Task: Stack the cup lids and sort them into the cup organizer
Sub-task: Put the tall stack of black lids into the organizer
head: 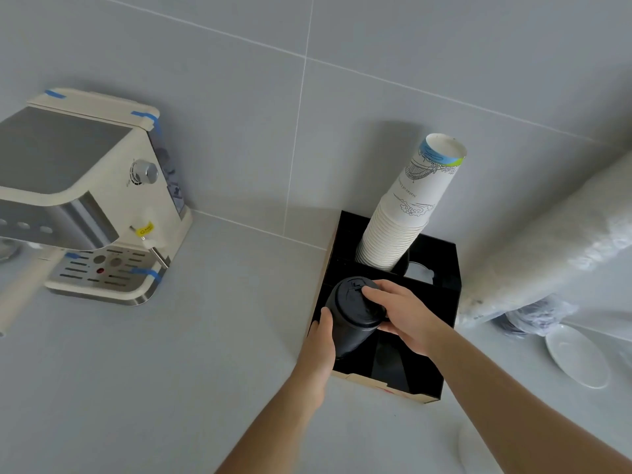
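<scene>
Both hands are gripping a tall stack of black plastic cup lids: the left hand is curling around its side, the right hand is clamping its top. The stack is leaning in the front-left compartment of the black box-shaped cup organizer. Behind, a tilted column of white paper cups is filling a rear compartment. A cream espresso machine is standing well apart on the grey surface.

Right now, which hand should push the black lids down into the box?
Probably the right hand: its fingers already lie on top of the stack of black plastic lids, above the black organizer box. The left hand holds the stack's side, steadying it.
</scene>
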`<control>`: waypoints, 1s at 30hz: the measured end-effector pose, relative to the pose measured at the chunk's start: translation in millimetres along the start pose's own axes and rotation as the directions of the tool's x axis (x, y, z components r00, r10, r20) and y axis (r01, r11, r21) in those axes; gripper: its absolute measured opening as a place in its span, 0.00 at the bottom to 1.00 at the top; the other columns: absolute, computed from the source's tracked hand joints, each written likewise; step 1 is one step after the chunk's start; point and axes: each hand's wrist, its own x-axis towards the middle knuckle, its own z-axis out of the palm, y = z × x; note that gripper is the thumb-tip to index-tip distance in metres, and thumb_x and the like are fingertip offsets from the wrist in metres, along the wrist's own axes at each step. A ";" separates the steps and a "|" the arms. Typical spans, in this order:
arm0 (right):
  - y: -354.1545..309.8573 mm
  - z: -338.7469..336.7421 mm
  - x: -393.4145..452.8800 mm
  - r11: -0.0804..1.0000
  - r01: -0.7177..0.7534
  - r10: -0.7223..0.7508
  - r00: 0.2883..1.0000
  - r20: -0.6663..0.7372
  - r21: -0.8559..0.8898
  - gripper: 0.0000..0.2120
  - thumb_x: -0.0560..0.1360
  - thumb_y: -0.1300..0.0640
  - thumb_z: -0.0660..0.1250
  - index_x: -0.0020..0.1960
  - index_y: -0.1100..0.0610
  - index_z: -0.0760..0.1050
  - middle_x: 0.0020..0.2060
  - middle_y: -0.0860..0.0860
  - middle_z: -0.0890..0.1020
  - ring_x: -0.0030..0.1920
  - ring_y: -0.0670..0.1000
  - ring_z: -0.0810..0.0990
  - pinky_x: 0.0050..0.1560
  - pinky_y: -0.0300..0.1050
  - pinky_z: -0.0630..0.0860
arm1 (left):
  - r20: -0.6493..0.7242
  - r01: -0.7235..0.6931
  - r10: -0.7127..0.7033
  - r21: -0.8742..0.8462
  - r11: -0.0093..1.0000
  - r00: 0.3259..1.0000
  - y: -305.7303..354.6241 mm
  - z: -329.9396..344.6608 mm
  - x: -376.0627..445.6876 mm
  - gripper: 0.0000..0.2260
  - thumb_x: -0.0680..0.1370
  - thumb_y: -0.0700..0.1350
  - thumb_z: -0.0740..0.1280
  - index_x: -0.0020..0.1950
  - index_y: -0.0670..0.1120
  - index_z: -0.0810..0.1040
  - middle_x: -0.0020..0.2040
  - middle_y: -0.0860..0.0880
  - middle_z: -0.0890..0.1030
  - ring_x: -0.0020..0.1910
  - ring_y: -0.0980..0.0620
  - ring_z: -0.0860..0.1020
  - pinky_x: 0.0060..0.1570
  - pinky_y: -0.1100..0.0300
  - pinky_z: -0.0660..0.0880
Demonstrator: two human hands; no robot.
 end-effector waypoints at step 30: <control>24.7 2.7 -1.0 0.951 0.193 -0.221 0.971 -0.095 -0.241 0.08 0.75 0.41 0.67 0.53 0.36 0.78 0.50 0.42 0.86 0.52 0.44 0.84 0.57 0.47 0.81 | -0.025 0.044 -0.049 -0.184 0.982 0.998 4.8 14.7 20.0 0.19 0.78 0.68 0.50 0.45 0.61 0.76 0.44 0.63 0.77 0.43 0.64 0.71 0.53 0.58 0.63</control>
